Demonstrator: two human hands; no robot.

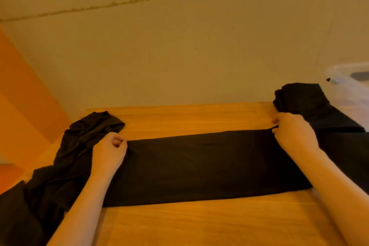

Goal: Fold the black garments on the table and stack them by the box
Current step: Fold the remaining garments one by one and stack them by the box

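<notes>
A black garment (199, 164) lies flat across the wooden table (199, 223) as a long folded band. My left hand (108, 153) pinches its far left corner. My right hand (293, 132) pinches its far right corner. A crumpled heap of black garments (65, 158) lies at the table's left side, partly under my left forearm. A stack of folded black garments (303, 100) sits at the far right, next to the clear plastic box (351, 84).
A pale wall rises behind the table's far edge. The orange floor shows past the left edge. Bare wood runs along the near side and behind the flat garment.
</notes>
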